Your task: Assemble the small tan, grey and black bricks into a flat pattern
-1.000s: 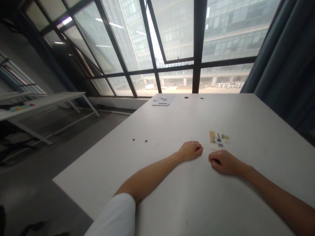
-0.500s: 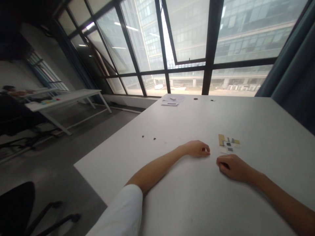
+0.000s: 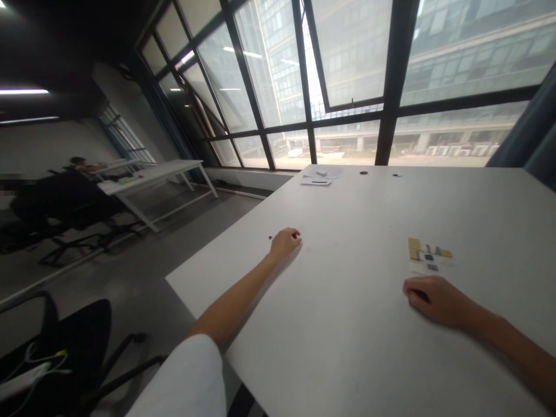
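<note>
My left hand (image 3: pixel 285 241) is over the left part of the white table (image 3: pixel 347 324). Its fingers curl in toward the thumb, and whatever may be between the tips is too small to make out. Just left of it lies a tiny black part (image 3: pixel 270 237); a second such part is not visible now. My right hand (image 3: pixel 436 298) rests closed on the table, and what it may hold is hidden. Right beyond it lies a flat group of small pieces, with a yellowish patch (image 3: pixel 414 244), a dark square (image 3: pixel 432 267) and several small dark bits on pale backing.
Papers (image 3: pixel 316 180) lie at the table's far left edge, with a round dark disc (image 3: pixel 364 172) and a small dark item (image 3: pixel 396 175) farther right. Black office chairs (image 3: pixel 93 336) stand at left. A person (image 3: pixel 80 164) sits near another table (image 3: pixel 174 168).
My left hand has moved left and away from my right hand, to where the small black parts lie. The right hand stays by the flat pieces. The view has turned left.
</note>
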Motion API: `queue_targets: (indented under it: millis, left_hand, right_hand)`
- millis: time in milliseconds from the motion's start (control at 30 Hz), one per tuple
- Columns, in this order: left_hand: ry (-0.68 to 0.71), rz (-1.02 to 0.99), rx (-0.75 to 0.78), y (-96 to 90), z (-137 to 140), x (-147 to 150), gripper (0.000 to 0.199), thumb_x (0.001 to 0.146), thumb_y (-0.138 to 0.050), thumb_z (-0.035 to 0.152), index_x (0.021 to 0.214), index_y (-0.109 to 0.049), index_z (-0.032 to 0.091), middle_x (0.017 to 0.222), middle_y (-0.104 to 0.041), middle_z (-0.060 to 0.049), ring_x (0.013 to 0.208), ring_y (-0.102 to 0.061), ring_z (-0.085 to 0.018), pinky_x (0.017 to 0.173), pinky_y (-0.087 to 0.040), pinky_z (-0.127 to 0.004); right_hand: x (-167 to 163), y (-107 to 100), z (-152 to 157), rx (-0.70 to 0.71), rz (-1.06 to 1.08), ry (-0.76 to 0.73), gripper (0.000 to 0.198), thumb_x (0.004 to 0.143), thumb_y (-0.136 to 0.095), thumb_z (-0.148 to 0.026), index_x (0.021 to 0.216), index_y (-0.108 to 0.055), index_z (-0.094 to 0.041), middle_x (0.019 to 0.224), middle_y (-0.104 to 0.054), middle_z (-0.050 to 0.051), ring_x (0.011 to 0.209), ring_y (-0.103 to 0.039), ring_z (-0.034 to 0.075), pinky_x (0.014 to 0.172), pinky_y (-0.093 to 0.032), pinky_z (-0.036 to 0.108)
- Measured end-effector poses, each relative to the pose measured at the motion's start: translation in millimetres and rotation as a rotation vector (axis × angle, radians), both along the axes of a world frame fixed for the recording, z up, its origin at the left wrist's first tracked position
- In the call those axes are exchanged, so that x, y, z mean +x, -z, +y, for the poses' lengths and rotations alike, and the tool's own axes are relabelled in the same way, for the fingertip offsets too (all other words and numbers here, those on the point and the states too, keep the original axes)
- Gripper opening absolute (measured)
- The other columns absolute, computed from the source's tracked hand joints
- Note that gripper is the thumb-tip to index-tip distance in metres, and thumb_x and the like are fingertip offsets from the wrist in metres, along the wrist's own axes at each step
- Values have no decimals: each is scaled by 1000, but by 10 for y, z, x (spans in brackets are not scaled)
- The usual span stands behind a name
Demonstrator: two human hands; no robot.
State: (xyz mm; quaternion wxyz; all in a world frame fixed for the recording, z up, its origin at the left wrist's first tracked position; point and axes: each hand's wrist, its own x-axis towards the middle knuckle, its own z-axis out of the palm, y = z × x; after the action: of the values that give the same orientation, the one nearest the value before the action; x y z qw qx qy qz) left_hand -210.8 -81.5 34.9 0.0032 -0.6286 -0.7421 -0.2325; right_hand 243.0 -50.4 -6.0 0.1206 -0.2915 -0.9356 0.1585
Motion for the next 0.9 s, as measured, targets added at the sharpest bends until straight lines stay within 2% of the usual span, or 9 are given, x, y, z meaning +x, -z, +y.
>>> queue_targets:
  millis: [133, 300, 467, 733, 900]
  left_hand:
    - [-108, 9, 10, 132, -194, -250, 27, 80, -67, 33, 101, -76, 20, 96, -73, -7, 87, -66, -23, 77, -49, -31]
    - [-60, -6, -75, 210, -174, -412, 28, 81, -65, 38, 98, -78, 21, 93, -74, -6, 86, -66, -22, 77, -48, -30]
    - [-14, -34, -81, 252, -123, -530, 26, 81, -64, 37, 95, -79, 21, 92, -74, -5, 86, -66, -21, 81, -49, -29]
    - [-6, -6, -75, 247, -47, -522, 21, 81, -62, 34, 85, -76, 19, 89, -74, -6, 83, -65, -21, 78, -48, -30]
    - [58, 28, -27, 158, 1, -338, 19, 82, -64, 35, 82, -76, 20, 87, -73, -5, 81, -64, -20, 75, -47, -29]
  right_hand:
    - [12, 17, 17, -5, -12, 3, 20, 86, -46, -21, 68, -55, -22, 67, -62, 3, 64, -54, 19, 65, -36, 31]
    - [24, 23, 22, -31, -10, 15, 19, 85, -47, -21, 69, -58, -21, 68, -64, 3, 65, -54, 18, 67, -37, 31]
    - [1, -23, -1, -29, 8, 9, 20, 85, -45, -21, 69, -58, -20, 68, -63, 3, 65, -54, 17, 67, -37, 29]
    - [-30, -62, -17, 12, -10, 2, 20, 86, -45, -20, 70, -57, -19, 69, -63, 3, 66, -54, 16, 66, -35, 28]
    - [-43, -37, -13, 17, 1, 9, 18, 84, -47, -17, 70, -58, -19, 69, -64, 2, 66, -54, 16, 66, -34, 27]
